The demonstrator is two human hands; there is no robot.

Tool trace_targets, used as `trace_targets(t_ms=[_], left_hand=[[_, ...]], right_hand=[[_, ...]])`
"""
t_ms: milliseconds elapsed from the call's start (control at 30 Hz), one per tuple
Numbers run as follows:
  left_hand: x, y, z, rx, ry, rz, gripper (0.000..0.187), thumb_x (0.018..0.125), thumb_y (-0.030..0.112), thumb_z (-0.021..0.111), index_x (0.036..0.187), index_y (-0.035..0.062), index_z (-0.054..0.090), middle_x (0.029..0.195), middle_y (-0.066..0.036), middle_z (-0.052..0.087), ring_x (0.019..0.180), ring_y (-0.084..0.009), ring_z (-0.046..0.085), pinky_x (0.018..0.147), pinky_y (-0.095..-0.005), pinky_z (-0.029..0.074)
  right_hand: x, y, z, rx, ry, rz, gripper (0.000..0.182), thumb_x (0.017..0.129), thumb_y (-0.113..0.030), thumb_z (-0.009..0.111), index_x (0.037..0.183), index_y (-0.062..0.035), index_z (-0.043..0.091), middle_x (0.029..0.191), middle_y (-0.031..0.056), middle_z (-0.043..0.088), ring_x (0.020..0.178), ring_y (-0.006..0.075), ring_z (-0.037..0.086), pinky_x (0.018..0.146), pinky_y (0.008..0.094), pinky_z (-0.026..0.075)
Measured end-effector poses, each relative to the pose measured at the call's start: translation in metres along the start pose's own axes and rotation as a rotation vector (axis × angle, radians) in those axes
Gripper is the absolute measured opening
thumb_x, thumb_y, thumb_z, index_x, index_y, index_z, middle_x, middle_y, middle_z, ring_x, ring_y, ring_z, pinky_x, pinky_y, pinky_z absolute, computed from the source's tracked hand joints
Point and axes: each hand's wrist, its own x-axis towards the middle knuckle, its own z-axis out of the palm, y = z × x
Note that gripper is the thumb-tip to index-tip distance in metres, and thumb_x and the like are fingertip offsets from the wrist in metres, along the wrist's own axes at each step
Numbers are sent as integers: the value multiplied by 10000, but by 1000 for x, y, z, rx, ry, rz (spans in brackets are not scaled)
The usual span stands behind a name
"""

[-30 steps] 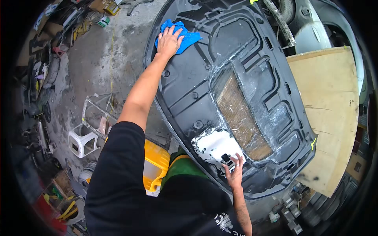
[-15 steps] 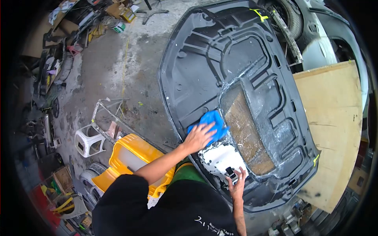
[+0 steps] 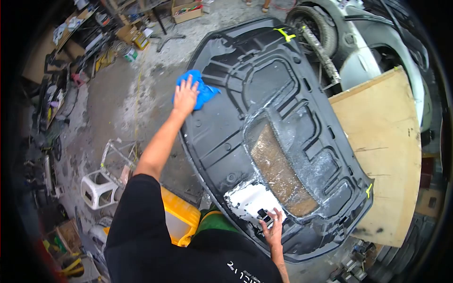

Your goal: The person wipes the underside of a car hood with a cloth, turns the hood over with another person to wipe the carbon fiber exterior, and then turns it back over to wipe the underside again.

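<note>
My left hand (image 3: 185, 97) lies with its fingers extended on a crumpled blue cloth (image 3: 202, 95), holding it against the left edge of a big black car hood (image 3: 210, 125). The hood's ribbed inner side faces up. Close to me, my right hand (image 3: 272, 228) rests on the hood's near end, its thumb and fingers apart with nothing between them. Just beside those fingers is a white patch (image 3: 247, 197) with ragged black edges and a small black opening or fitting in it. A mesh-covered panel (image 3: 278, 170), brownish beneath, runs along the hood's middle.
A wooden board (image 3: 384, 155) lies right of the hood, with a car body (image 3: 361, 70) and a wheel (image 3: 325, 33) beyond. Left of me are a yellow plastic piece (image 3: 181, 217), a white stool (image 3: 98, 190) and a metal frame (image 3: 118, 153). Assorted parts line the far left.
My left hand has carried the blue cloth from beside the white patch, away from me along the hood's left edge. My right hand stays by the white patch. The view has shifted.
</note>
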Motion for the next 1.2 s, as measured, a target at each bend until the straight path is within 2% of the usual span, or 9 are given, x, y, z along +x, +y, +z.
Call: trace_targets(t_ms=[100, 233, 367, 467, 567, 767, 867, 1067, 1200], left_hand=[[50, -18, 8, -57, -9, -71, 455, 961, 338, 554, 1362, 124, 581, 1526, -193, 386, 1291, -376, 456, 1046, -503, 380], [26, -8, 13, -53, 7, -80, 452, 964, 328, 552, 1370, 131, 574, 1521, -212, 383, 1281, -391, 455, 1034, -532, 384], [-58, 13, -7, 14, 35, -182, 433, 962, 302, 565, 1362, 137, 581, 1507, -214, 401, 1233, -410, 468, 995, -548, 401], [-98, 33, -27, -27, -4, -271, 425, 965, 297, 563, 1361, 143, 582, 1509, -219, 397, 1223, -421, 468, 988, -560, 406], [-158, 51, -33, -95, 18, -286, 424, 974, 310, 547, 1367, 152, 565, 1514, -221, 393, 1198, -424, 478, 969, -557, 415], [-257, 115, -56, -261, 13, -414, 397, 971, 314, 551, 1322, 143, 625, 1486, -212, 450, 1193, -465, 478, 984, -574, 423], [-315, 157, -61, -285, 13, -420, 390, 968, 314, 553, 1307, 139, 637, 1485, -211, 451, 1205, -472, 472, 987, -573, 423], [-433, 256, -104, -409, -60, -346, 368, 962, 285, 559, 1288, 138, 646, 1476, -220, 457, 1209, -487, 478, 992, -579, 417], [-498, 303, -126, -505, -126, -173, 326, 954, 256, 577, 1237, 116, 661, 1410, -241, 515, 1164, -477, 520, 975, -562, 433]], right_hand=[[1, 7, 4, -3, 34, -22, 544, 767, -225, 832, 1233, -88, 587, 1394, 200, 484, 1352, 503, 384, 1077, 520, 384], [-2, 5, 0, 17, 10, -18, 518, 773, -228, 824, 1213, -74, 597, 1395, 218, 481, 1360, 506, 372, 1083, 526, 380], [-2, 6, 6, 76, 17, 0, 515, 779, -219, 817, 1217, -66, 592, 1405, 223, 483, 1364, 494, 371, 1094, 524, 367], [-5, 14, 10, 30, 55, -68, 483, 801, -210, 798, 1229, -119, 592, 1390, 270, 447, 1302, 549, 403, 1071, 552, 393], [-7, 21, 9, 48, 57, -134, 450, 835, -186, 764, 1215, -7, 605, 1361, 304, 472, 1290, 535, 421, 1066, 512, 399], [-10, 22, 7, 98, 57, -141, 472, 830, -200, 771, 1233, -29, 594, 1332, 332, 471, 1265, 513, 446, 1090, 523, 366], [-10, 33, 10, 105, 66, -198, 478, 837, -223, 763, 1248, -57, 586, 1299, 340, 501, 1266, 497, 454, 1162, 553, 255], [-18, 62, 0, 234, 74, -353, 639, 860, -255, 739, 1405, -84, 454, 1447, 363, 325, 1310, 503, 408, 1108, 475, 358], [-48, 88, -13, 269, 151, -289, 634, 867, -256, 733, 1397, -52, 451, 1413, 297, 403, 1288, 456, 449, 1090, 465, 379]])
